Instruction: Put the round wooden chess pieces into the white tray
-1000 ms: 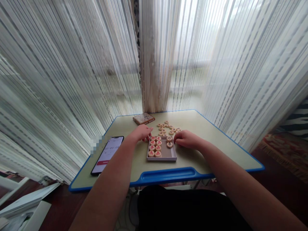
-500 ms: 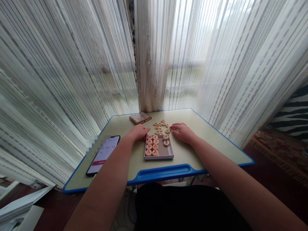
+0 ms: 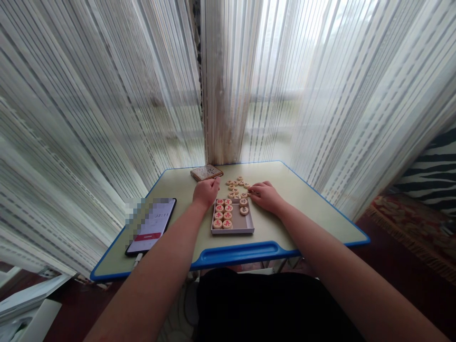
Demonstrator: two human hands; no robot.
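An open shallow box (image 3: 249, 230) lies on the table, with several red-marked round pieces (image 3: 228, 216) in two columns at its left and two dark-marked pieces (image 3: 244, 210) at its upper right. Beyond it are several loose wooden pieces (image 3: 235, 191). My left hand (image 3: 207, 191) is closed just left of the box's far corner; whatever its fingers hold, if anything, is too small to name. My right hand (image 3: 264, 195) is beside the loose pieces, its fingers closed on a wooden piece at their right edge.
A box lid (image 3: 207, 173) with printed figures lies at the back left. A phone (image 3: 153, 227) showing a timer rests at the left, with a small white object (image 3: 138, 259) below it. The table (image 3: 306, 216) has a blue rim, and curtains hang behind it.
My left hand has moved slightly back and its fingers have curled in. My right hand has shifted a little left at the loose pieces. The view has moved slightly.
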